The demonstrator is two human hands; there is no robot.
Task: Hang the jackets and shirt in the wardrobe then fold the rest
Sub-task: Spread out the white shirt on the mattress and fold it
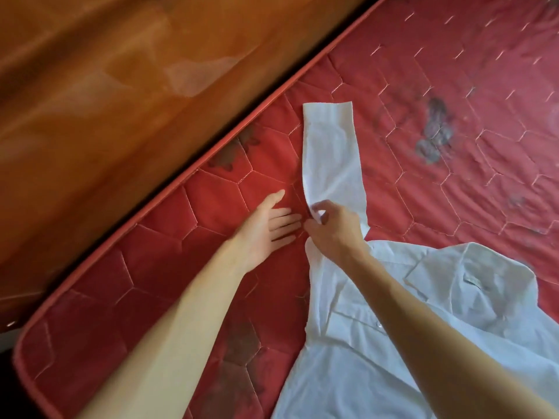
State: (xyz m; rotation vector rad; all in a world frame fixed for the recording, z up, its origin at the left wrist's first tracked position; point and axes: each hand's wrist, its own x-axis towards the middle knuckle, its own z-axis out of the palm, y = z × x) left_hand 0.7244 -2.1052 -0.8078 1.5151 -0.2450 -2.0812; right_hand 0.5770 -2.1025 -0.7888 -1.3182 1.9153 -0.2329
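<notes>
Item: white shirt [393,343], collared and buttoned, lying spread on a red quilted mattress [181,267].
Location: body and collar [472,279] lie behind the right fingers, toward the person; one long sleeve [331,152] runs beyond them, cuff at the far end.
Right hand [335,228]: fingers [320,205] curled, pinching the sleeve's near edge where it meets the shoulder.
Left hand [266,228]: fingers [286,220] straight and spread, palm down on the bare mattress just beside the sleeve, gripping nothing.
Surroundings: brown wooden panel [106,101] past the mattress edge, well beyond the left fingers.
Done: nothing that can be confirmed; no jackets, hanger or wardrobe interior are in view.
Outstanding: the shirt is not yet hung and carries no hanger.
Step in hand: probably straightening the sleeve.
Progress: judged early for this garment; hanging and all folding appear to remain.
</notes>
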